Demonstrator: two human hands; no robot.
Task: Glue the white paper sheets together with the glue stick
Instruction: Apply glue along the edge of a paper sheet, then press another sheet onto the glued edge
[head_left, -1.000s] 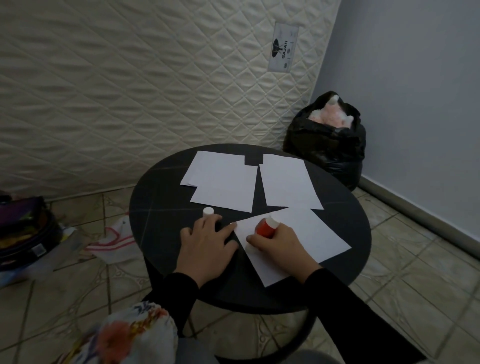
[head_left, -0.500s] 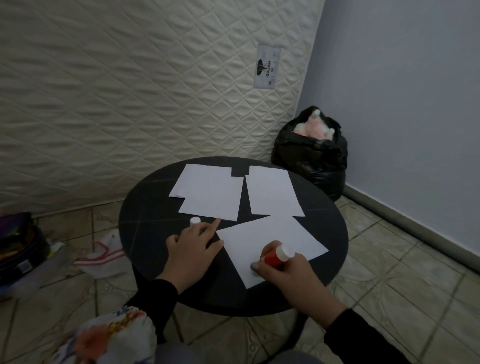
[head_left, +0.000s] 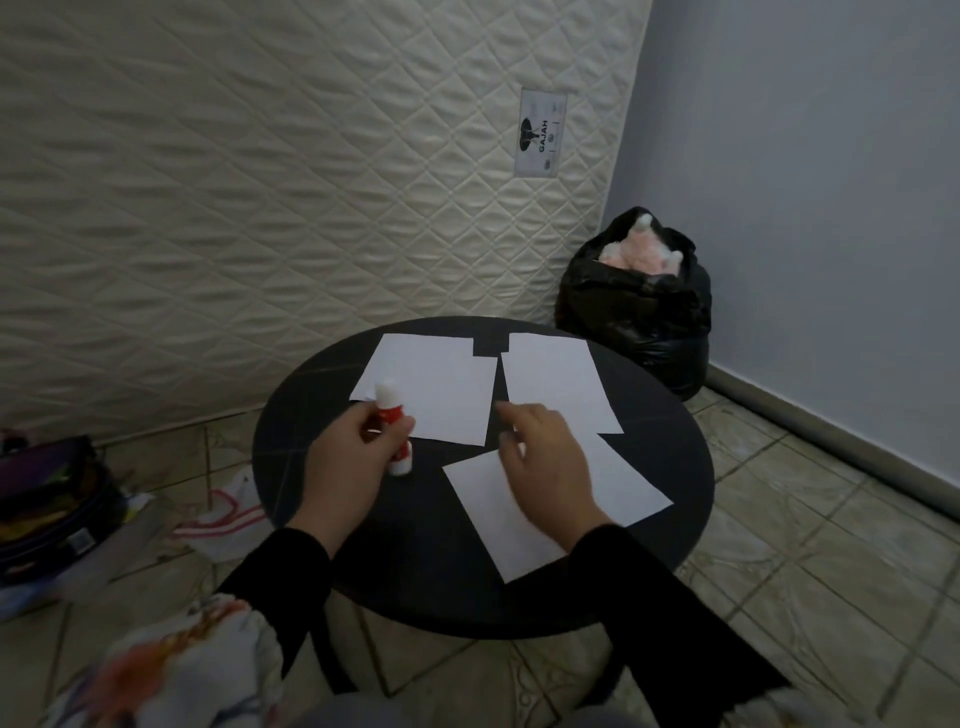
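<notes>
Three white paper sheets lie on a round black table (head_left: 670, 457). One sheet (head_left: 436, 395) is at the back left, one sheet (head_left: 556, 379) at the back right, and a tilted sheet (head_left: 509, 525) lies nearest me. My left hand (head_left: 348, 467) grips a red and white glue stick (head_left: 390, 415) upright at the left of the table. The stick's lower white end (head_left: 401, 462) is down at the tabletop, beside the back left sheet. My right hand (head_left: 545, 457) hovers over the near sheet with its fingers apart, holding nothing.
A quilted mattress (head_left: 260, 208) leans on the wall behind the table. A full black rubbish bag (head_left: 639, 317) stands in the corner at the back right. Bags (head_left: 47, 514) and a white plastic bag (head_left: 228, 519) lie on the tiled floor to the left.
The glue stick has passed from my right hand to my left hand and moved left. My right hand has lifted off the near sheet and opened.
</notes>
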